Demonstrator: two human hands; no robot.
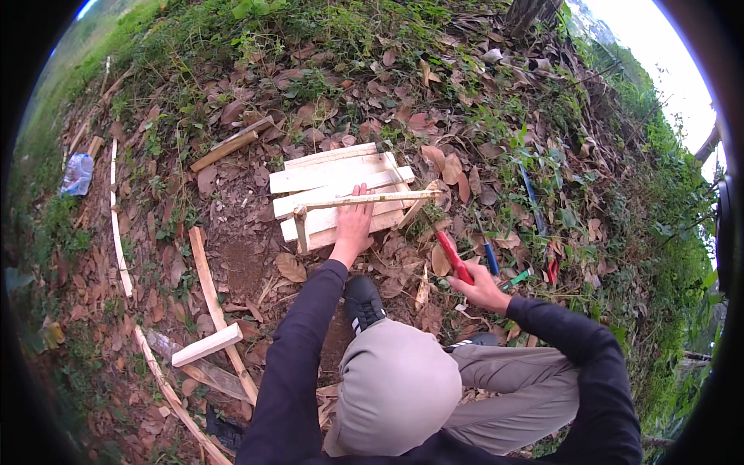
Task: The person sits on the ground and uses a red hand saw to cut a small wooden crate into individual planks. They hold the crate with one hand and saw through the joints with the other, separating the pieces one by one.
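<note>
A small wooden piece (329, 180) made of pale slats side by side, with short legs and a thin crossbar (403, 196) raised above them, rests on the ground before me. My left hand (354, 226) lies on the slats, its fingers stretched out past the crossbar. To the right, my right hand (482, 290) is closed round a red-handled tool (456, 257). Its thin dark shaft points toward the right end of the wooden piece; the tip is hard to make out. Beside this hand lie a blue-handled tool (491, 257) with a thin shaft and a green-handled tool (517, 280).
Farther right lies a long blue tool (533, 200) near a red and black handle (552, 265). Wood strips (208, 279) and a pale block (208, 344) are at left, a short plank (232, 145) behind. Leaves and weeds cover the slope. My shoe (364, 302) is close to the slats.
</note>
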